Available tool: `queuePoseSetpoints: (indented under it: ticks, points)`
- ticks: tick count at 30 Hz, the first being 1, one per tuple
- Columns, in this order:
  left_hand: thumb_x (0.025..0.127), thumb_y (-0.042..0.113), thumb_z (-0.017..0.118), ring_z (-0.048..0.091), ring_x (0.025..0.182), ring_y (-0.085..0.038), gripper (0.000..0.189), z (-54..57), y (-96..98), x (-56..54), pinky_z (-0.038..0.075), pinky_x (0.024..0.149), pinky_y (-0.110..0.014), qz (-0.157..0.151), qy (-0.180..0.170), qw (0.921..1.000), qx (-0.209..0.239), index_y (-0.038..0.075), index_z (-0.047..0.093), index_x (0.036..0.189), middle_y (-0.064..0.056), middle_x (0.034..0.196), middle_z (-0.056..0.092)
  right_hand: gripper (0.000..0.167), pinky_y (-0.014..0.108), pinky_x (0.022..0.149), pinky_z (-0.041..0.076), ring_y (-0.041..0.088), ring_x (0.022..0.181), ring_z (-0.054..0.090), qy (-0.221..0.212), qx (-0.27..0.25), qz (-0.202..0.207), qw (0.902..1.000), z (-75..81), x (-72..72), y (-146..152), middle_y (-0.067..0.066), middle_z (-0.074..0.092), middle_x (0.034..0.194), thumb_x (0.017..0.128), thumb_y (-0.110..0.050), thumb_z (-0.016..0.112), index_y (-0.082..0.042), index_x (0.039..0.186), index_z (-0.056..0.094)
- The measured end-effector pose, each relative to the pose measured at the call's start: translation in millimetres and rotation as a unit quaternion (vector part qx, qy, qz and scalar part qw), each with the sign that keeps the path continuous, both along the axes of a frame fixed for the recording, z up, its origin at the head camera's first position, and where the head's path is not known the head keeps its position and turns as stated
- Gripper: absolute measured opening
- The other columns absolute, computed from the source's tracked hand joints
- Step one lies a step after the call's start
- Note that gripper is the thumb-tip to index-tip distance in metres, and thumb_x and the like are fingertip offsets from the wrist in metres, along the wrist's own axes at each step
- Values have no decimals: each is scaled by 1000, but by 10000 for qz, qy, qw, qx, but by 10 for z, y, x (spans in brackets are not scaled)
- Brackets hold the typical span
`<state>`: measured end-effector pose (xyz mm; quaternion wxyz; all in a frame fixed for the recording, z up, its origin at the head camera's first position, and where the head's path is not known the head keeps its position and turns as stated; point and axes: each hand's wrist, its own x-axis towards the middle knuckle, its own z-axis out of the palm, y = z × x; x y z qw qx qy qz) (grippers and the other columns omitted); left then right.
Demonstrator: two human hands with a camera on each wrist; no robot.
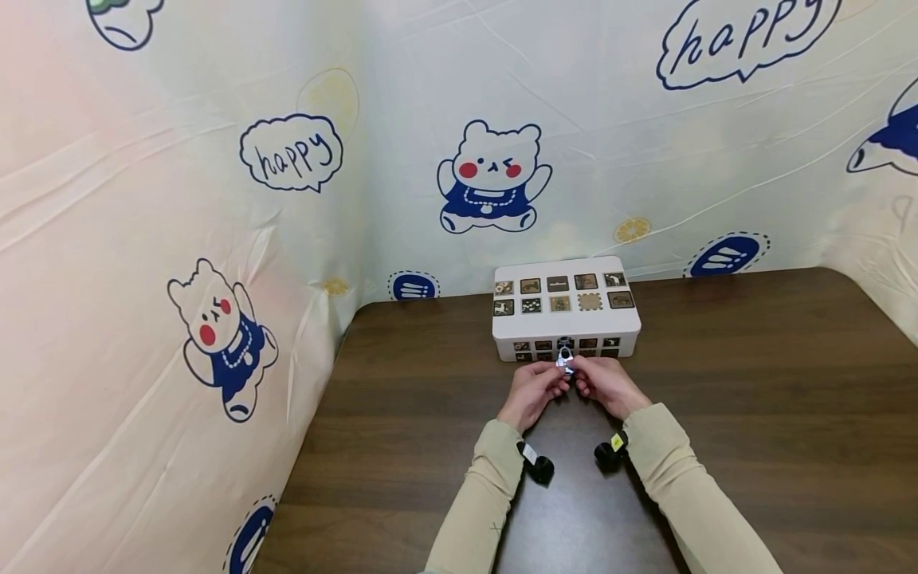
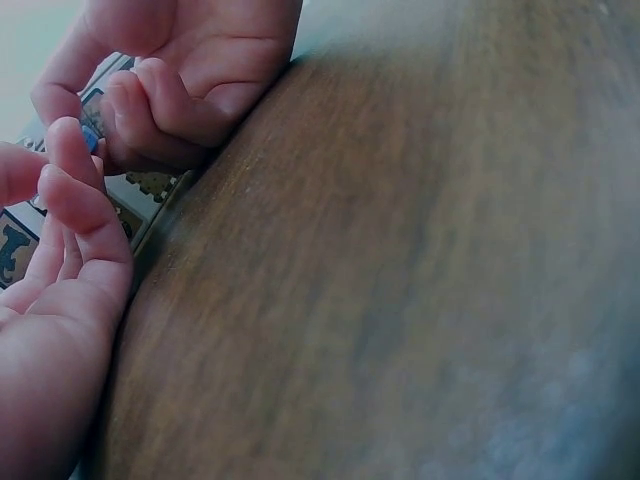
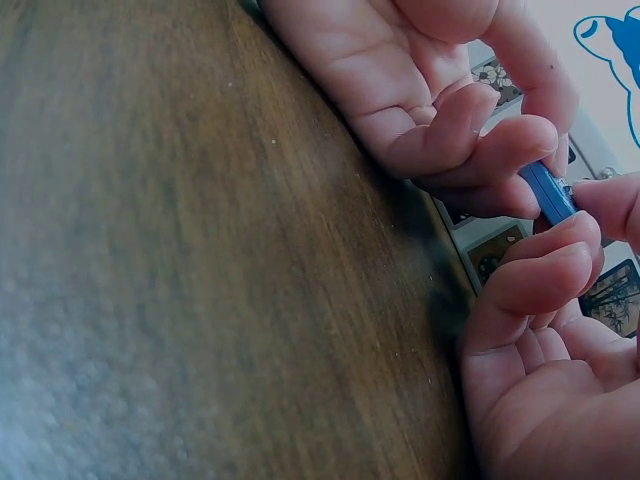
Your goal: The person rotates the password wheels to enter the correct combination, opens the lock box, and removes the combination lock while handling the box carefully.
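Note:
Both hands meet at a small padlock (image 1: 565, 363) with a shiny shackle, held close in front of a white box (image 1: 512, 325) printed with small square pictures. My left hand (image 1: 531, 393) pinches the padlock body from the left. From the other side my right hand (image 1: 610, 385) grips it between thumb and curled fingers. The right wrist view shows the blue base of the padlock (image 3: 548, 193) between the fingertips of both hands. Much of the padlock is hidden by fingers in the left wrist view. Behind it, a metal clasp (image 1: 565, 342) sits on the box's front.
The box stands near the back edge of a dark wooden table (image 1: 753, 399). A cloth backdrop (image 1: 402, 159) with bear drawings hangs behind and at the left. Small black cameras (image 1: 539, 469) are strapped at both wrists.

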<state>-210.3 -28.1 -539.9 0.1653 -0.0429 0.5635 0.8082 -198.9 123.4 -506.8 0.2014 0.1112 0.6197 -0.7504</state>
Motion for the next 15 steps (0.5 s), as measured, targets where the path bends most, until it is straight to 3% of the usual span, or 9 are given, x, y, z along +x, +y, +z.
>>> queuePoseSetpoints:
  ticks: [15]
  points:
    - [88, -1, 61, 60, 59, -7, 6, 9, -10, 12, 49, 54, -17, -93, -12, 9999, -58, -4, 64, 93, -3, 74, 65, 8, 17, 51, 41, 4, 52, 45, -65, 127, -118, 9998, -6, -8, -12, -7, 49, 61, 91, -13, 55, -6, 87, 58]
